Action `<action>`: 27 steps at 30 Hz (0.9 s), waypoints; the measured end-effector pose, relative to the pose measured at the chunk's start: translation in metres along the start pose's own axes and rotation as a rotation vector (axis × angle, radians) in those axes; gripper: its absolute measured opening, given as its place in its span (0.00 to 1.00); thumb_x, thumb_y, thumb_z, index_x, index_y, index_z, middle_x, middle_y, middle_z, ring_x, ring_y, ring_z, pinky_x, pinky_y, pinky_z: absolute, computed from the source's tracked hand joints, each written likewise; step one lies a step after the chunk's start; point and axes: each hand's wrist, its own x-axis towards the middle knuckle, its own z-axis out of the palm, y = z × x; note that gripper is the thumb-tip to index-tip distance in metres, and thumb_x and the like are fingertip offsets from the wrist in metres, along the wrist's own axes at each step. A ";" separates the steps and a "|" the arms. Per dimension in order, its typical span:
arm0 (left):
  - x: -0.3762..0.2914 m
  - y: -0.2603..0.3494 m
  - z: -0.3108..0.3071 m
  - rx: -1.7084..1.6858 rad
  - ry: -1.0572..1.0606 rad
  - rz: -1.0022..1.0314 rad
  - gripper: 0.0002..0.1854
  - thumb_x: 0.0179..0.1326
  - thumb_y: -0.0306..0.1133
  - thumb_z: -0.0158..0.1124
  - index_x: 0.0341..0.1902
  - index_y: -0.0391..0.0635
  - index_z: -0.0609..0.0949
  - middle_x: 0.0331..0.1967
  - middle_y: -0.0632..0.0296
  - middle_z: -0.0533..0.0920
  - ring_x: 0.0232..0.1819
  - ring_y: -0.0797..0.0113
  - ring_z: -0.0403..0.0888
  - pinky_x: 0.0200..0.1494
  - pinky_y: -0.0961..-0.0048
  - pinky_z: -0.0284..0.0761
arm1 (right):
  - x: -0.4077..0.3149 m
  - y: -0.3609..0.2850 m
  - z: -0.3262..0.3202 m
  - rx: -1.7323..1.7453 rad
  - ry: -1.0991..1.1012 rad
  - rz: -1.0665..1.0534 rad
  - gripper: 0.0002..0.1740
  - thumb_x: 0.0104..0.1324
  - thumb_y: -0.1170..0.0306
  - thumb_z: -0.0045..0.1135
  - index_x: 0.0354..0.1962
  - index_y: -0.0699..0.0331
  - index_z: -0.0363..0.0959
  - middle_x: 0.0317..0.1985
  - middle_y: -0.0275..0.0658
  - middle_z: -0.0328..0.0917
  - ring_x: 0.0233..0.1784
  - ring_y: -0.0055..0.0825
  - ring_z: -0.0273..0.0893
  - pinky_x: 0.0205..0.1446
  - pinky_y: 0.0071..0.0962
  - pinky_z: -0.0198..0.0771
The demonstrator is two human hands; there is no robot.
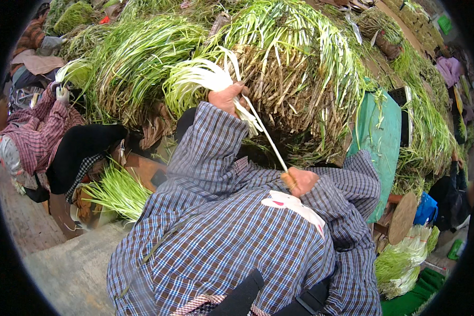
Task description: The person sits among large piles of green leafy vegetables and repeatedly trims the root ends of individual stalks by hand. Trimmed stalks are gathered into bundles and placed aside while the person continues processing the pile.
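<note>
My left hand point(228, 96) is closed around a bunch of pale green-and-white leafy stalks point(197, 75), whose leaves droop to the left and whose white ends stick out below the fist. My right hand point(301, 181), low in front of my chest, grips the lower end of one long white stalk point(269, 138). That stalk runs up at a slant to the left hand. Just beyond both hands lies a big heap of the same kind of plants, with brown, soil-covered root ends point(284, 87) facing me and green leaves point(284, 23) behind.
More green heaps point(142, 59) spread left. At left, a co-worker in a red checked shirt point(35, 134) sits near a bundle of green leaves point(120, 193). On the right are a green sheet point(379, 146), a round wooden stool point(403, 218) and tied pale bundles point(407, 260).
</note>
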 end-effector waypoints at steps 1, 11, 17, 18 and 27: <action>-0.003 -0.001 0.006 0.084 0.088 -0.028 0.10 0.61 0.33 0.49 0.30 0.38 0.73 0.23 0.54 0.76 0.22 0.70 0.78 0.22 0.69 0.79 | -0.010 0.007 0.002 -0.046 0.004 0.041 0.16 0.63 0.61 0.45 0.20 0.63 0.65 0.10 0.38 0.63 0.07 0.28 0.62 0.09 0.27 0.61; 0.002 0.032 -0.009 -0.048 0.119 0.100 0.14 0.63 0.37 0.42 0.28 0.42 0.72 0.12 0.62 0.72 0.13 0.66 0.74 0.16 0.70 0.77 | -0.025 0.001 -0.052 -0.454 -0.274 0.474 0.39 0.46 0.73 0.62 0.56 0.58 0.55 0.50 0.45 0.62 0.47 0.40 0.63 0.49 0.32 0.62; -0.034 -0.001 0.040 0.163 0.129 0.140 0.07 0.57 0.29 0.52 0.30 0.37 0.71 0.17 0.59 0.74 0.15 0.69 0.75 0.18 0.73 0.77 | 0.024 -0.031 -0.116 -0.215 0.144 0.209 0.28 0.58 0.53 0.49 0.48 0.65 0.66 0.45 0.46 0.70 0.43 0.33 0.69 0.52 0.34 0.61; -0.038 -0.007 0.051 0.177 0.162 0.089 0.06 0.56 0.28 0.53 0.32 0.37 0.71 0.19 0.58 0.75 0.17 0.70 0.75 0.19 0.74 0.77 | 0.035 -0.038 -0.106 -0.157 0.261 0.125 0.29 0.58 0.53 0.49 0.50 0.66 0.64 0.40 0.45 0.73 0.42 0.34 0.70 0.51 0.36 0.61; -0.035 0.021 0.049 -0.241 -0.008 0.312 0.10 0.56 0.25 0.53 0.40 0.35 0.69 0.34 0.47 0.74 0.13 0.71 0.70 0.15 0.75 0.75 | 0.048 -0.035 -0.045 0.820 -0.081 0.474 0.14 0.65 0.61 0.41 0.36 0.62 0.68 0.16 0.33 0.68 0.15 0.19 0.65 0.19 0.20 0.63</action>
